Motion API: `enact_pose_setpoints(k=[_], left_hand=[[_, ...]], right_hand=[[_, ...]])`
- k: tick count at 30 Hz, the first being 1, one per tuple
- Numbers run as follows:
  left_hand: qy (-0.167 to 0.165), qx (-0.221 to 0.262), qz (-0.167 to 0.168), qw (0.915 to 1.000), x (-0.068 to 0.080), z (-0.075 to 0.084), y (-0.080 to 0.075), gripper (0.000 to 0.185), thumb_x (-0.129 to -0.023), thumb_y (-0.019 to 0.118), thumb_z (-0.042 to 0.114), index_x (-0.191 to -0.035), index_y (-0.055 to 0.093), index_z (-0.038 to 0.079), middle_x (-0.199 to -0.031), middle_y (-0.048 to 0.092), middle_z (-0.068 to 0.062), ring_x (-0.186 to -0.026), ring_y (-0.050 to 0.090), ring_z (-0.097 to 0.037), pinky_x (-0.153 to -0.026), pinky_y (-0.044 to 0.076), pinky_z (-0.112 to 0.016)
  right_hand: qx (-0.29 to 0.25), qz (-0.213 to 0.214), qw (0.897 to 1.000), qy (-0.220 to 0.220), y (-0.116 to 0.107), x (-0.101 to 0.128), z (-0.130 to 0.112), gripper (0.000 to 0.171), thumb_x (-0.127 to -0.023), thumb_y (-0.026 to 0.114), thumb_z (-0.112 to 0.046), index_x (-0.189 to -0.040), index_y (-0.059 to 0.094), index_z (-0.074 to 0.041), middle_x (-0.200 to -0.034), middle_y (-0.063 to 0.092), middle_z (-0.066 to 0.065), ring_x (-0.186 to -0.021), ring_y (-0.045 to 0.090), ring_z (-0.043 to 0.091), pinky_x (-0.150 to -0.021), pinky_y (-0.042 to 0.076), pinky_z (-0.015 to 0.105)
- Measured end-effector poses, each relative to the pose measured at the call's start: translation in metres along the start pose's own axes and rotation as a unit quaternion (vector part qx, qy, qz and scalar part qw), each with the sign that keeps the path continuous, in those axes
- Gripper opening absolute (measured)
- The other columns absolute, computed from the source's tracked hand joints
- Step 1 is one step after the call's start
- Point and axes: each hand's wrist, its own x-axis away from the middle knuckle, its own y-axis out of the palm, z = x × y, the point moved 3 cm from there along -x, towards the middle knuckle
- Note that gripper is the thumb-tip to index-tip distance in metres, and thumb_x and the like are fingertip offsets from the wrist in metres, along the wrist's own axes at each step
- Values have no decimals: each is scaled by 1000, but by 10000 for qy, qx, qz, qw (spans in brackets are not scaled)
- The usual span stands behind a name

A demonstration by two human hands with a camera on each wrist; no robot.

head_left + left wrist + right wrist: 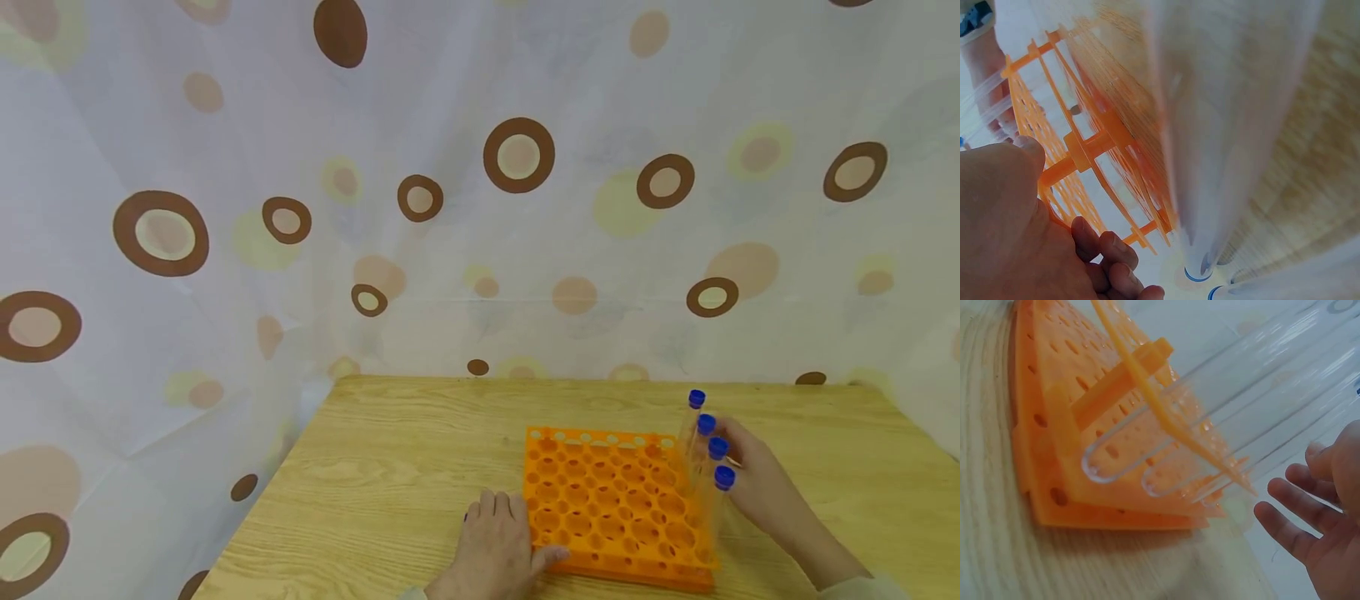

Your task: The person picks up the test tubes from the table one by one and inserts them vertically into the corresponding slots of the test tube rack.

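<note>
An orange tube rack (607, 500) lies on the wooden table (390, 475). Several clear tubes with blue caps (717, 447) stand in a row along its right side; their round bottoms (1100, 465) show through the rack's lower plate. My right hand (761, 487) is just right of these tubes with its fingers (1291, 519) straight and spread, gripping nothing. My left hand (491, 546) rests on the table at the rack's front left corner, and its thumb (1025, 150) presses the rack's edge (1079, 156). Blurred clear tubes with blue ends (1197, 274) lie close beside that hand.
A spotted white curtain (480, 208) hangs behind and to the left of the table. The table's left edge (262, 508) runs close to my left hand. Bare wood stretches behind the rack and to its left.
</note>
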Motion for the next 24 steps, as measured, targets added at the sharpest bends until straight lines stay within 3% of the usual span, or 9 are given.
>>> enact_pose_setpoints(k=[4,5,10,16,20,24], left_hand=[[17,-45,-20,10000,0,1,0,72,-89,28,80,-83,45,10,-72,45,-3,-66,35,-18,-63,31,-28],[17,-56,-33,10000,0,1,0,72,-89,27,80,-83,46,10,-72,45,-3,-66,34,-18,-63,31,-28],[0,-107,-91,9999,0,1,1,73,-89,25,80,-84,46,10,-72,44,-2,-66,31,-18,-63,31,-28],[-2,-49,-46,10000,0,1,0,73,-88,26,80,-82,46,10,-71,43,-2,-65,31,-17,-62,31,-28],[-16,-12,-32,10000,0,1,0,72,-88,26,80,-82,45,11,-70,42,-1,-65,31,-17,-62,30,-28],[-36,-92,8,10000,1,1,0,72,-88,26,80,-82,46,11,-70,42,-1,-65,32,-17,-61,29,-28]], right_hand=[[146,-211,9987,432,0,11,9,21,-103,45,-5,-122,47,6,-120,58,25,-101,63,16,-70,53,27],[102,-281,9981,541,0,14,11,22,-104,44,-6,-122,46,7,-119,58,25,-98,63,12,-69,54,28],[-122,-609,9937,929,3,29,14,24,-106,39,-8,-121,46,9,-110,60,18,-83,59,1,-69,56,29],[71,-1285,9827,1330,4,43,14,26,-109,36,-17,-116,47,6,-94,60,8,-80,62,12,-67,55,28],[190,-1593,9819,1012,5,52,14,31,-109,36,-20,-117,49,7,-97,62,7,-80,58,5,-64,51,27],[402,-1765,9819,555,7,61,13,30,-109,34,-14,-119,51,8,-101,63,6,-78,53,-3,-63,49,25]])
